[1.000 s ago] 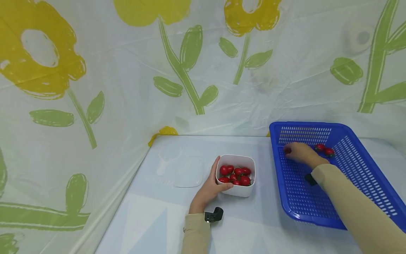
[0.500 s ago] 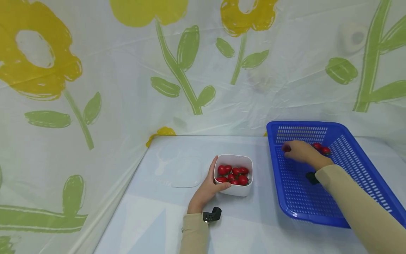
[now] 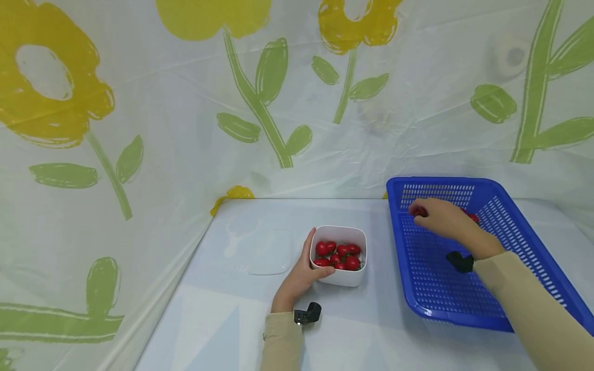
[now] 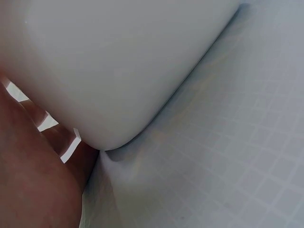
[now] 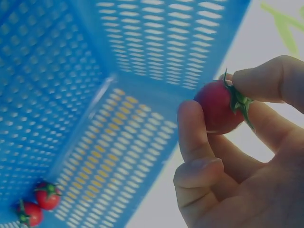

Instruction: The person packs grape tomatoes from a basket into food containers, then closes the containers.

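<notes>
My right hand (image 3: 443, 219) pinches a cherry tomato (image 5: 219, 107) between thumb and fingers, above the far left part of the blue basket (image 3: 408, 278). The tomato's green stem shows in the right wrist view. Two more cherry tomatoes (image 5: 47, 194) lie in the basket's corner, mostly behind the right hand in the head view. My left hand (image 3: 297, 278) grips the white square container (image 3: 345, 279) at its left side, thumb on the near rim. Inside the container lie several red cherry tomatoes (image 3: 342, 250). The left wrist view shows mainly the container's wall (image 4: 123, 71) and some fingers.
A clear flat lid (image 3: 270, 252) lies on the table (image 3: 209, 309), left of the container. Behind the table hangs a white curtain (image 3: 185, 103) with yellow flowers. The basket's raised rim stands between the right hand and the container.
My right hand has risen a little off the basket's bottom with the cherry tomato in its fingers. The left hand still holds the container; the head view has shifted slightly.
</notes>
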The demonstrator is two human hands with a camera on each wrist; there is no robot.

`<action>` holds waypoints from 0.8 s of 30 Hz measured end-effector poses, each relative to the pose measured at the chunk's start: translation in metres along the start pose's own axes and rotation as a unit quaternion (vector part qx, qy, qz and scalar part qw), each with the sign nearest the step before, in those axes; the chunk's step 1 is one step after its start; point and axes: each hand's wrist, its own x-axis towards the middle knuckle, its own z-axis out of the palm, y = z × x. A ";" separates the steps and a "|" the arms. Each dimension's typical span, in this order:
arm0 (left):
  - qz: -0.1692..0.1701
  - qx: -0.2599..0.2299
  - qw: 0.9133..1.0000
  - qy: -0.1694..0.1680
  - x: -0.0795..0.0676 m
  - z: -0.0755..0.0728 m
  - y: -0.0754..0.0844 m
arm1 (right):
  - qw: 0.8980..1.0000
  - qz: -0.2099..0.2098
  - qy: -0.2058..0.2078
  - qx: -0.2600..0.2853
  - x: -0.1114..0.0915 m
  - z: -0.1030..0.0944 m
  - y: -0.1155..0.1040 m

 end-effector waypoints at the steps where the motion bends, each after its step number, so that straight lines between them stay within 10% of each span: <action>1: 0.000 -0.002 1.000 -0.002 -0.001 0.000 0.002 | 1.000 -0.002 0.004 0.001 -0.003 -0.002 -0.003; 24: -0.003 -0.012 1.000 -0.013 -0.009 0.001 0.020 | 0.991 -0.035 0.115 0.066 -0.053 -0.007 -0.065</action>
